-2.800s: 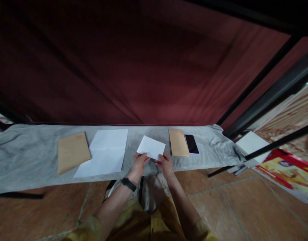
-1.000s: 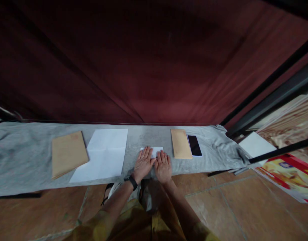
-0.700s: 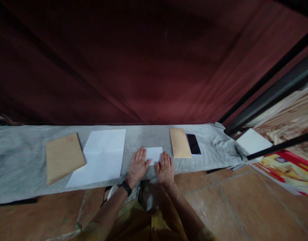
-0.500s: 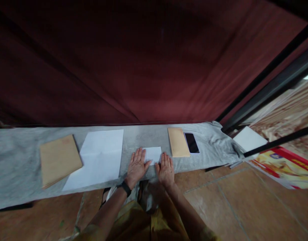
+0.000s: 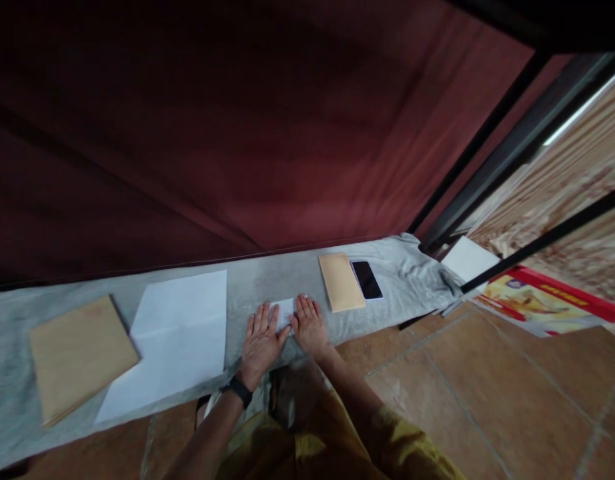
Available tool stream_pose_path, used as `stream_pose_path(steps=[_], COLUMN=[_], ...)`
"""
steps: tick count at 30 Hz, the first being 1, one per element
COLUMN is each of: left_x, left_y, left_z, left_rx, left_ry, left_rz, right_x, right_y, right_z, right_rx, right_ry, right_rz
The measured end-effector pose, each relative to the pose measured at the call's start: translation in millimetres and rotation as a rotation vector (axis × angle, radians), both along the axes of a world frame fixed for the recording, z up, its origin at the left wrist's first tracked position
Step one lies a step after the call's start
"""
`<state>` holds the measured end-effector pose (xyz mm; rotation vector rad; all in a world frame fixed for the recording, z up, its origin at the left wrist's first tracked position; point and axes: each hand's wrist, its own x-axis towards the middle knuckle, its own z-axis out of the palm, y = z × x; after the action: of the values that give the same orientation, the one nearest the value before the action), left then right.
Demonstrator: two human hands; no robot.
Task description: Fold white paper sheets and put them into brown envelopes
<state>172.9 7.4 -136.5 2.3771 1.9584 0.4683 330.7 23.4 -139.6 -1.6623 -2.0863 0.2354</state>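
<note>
A small white piece of paper (image 5: 284,312), which looks folded, lies on the grey cloth in front of me. My left hand (image 5: 260,339) rests flat over its left part, fingers stretched out. On the paper's right edge lies my right hand (image 5: 310,325), also flat with fingers extended. Between the two hands only a narrow white strip shows. A light brown envelope (image 5: 341,281) sits to the right of my right hand, beside a dark-screened phone (image 5: 367,280). Left of my left hand is a large white sheet of paper (image 5: 180,333) with a crease across it.
A stack of brown envelopes (image 5: 82,357) overlaps the large sheet's left edge. Grey cloth (image 5: 260,273) covers the narrow bench. A dark red curtain (image 5: 212,167) hangs behind it. Black metal bars (image 5: 487,140), a white box-like object (image 5: 470,259) and a colourful printed box (image 5: 542,300) are at right.
My right hand has moved left onto the paper, closer to my left hand, covering more of it. The view has turned, so the bench appears tilted.
</note>
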Motion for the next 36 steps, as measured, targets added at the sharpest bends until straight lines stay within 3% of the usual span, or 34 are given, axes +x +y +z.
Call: stream_pose_path(steps=[13,22,28,36], left_x=[-1.2,-0.6,-1.2,-2.1], left_y=[0.0,1.2,0.5,0.9], left_z=[-2.3,0.7,1.0,-3.6], left_rx=[0.030,-0.013,-0.016,-0.008], left_ry=[0.095,0.066,0.039,0.019], left_rz=[-0.013,-0.020,-0.030,-0.021], right_x=[14.9,28.5,37.9,23.0], right_y=[-23.0,-57.7,-63.9,-24.1], right_z=[-18.9,-12.8,3.2,38.3], right_rx=[0.176,0.100,0.037,-0.279], right_ry=[-0.129,-0.152,-0.089,0.001], right_rz=[-0.142,-0.134,-0.102,-0.311])
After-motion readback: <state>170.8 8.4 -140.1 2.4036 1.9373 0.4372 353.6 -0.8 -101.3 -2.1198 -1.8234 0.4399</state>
